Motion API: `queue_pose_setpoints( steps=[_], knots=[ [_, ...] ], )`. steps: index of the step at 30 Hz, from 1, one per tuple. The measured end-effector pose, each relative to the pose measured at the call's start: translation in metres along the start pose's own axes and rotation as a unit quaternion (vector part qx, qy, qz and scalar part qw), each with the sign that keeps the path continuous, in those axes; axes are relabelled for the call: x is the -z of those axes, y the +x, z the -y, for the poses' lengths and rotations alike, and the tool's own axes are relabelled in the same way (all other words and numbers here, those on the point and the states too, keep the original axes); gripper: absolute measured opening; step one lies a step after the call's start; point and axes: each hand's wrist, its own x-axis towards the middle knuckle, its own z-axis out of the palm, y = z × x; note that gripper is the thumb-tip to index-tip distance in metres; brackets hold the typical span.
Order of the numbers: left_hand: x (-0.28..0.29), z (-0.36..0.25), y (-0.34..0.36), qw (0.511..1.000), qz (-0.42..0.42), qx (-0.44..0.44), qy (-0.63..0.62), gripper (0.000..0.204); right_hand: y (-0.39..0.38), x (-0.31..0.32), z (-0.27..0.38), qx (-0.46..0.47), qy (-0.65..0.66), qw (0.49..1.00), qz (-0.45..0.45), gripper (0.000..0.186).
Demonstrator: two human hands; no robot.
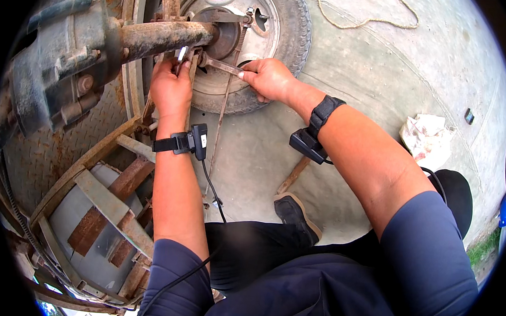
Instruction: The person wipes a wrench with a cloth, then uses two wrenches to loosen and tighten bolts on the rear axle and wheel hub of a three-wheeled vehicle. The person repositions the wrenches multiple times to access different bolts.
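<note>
Beside the wheel [264, 40], my right hand [272, 80] is closed on the end of a rusty wrench [223, 66]. The wrench's other end meets the bracket area under the rusty axle tube [162, 39], where a fastener is too small to make out. Close to that spot, my left hand [171, 89] pinches a shiny metal piece [182, 54], whose kind I cannot tell. A thin long rod [227, 92] with a spring [240, 44] near its upper end runs down past the wheel, between my hands.
A greasy gear housing [65, 65] fills the upper left. Below it are a rusty frame [115, 203] and a grey cylindrical tank [99, 247]. On the concrete floor lie a rope [372, 21], a white cloth or bag [427, 140] and a wooden handle [293, 175] near my shoe [295, 216].
</note>
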Motion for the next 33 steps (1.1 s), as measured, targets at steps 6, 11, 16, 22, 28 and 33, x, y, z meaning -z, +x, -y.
queue_pose_setpoints(
  steps=[6,11,16,22,28,33],
  knots=[
    [0.004,-0.002,0.002,0.999,0.019,-0.021,-0.030,0.027,0.000,0.001,-0.001,-0.005,0.007,1.000,-0.007,0.036],
    [-0.002,0.001,0.002,0.999,0.004,0.042,-0.002,0.029,-0.001,0.002,0.003,-0.013,-0.006,1.000,0.003,0.033],
    [-0.005,0.007,0.003,0.999,0.000,0.024,-0.038,0.029,-0.001,0.003,0.003,-0.012,-0.016,1.000,0.002,0.033],
    [-0.006,0.011,0.003,0.998,-0.007,-0.006,-0.058,0.029,0.000,0.000,0.000,0.000,0.000,1.000,0.002,0.036],
    [0.013,0.012,-0.005,0.987,0.034,0.075,-0.141,0.029,-0.002,0.001,0.003,-0.020,0.004,1.000,0.001,0.034],
    [0.033,-0.028,-0.036,0.758,0.187,0.395,-0.485,0.018,-0.001,0.001,0.002,-0.013,0.006,1.000,-0.003,0.035]
  ],
)
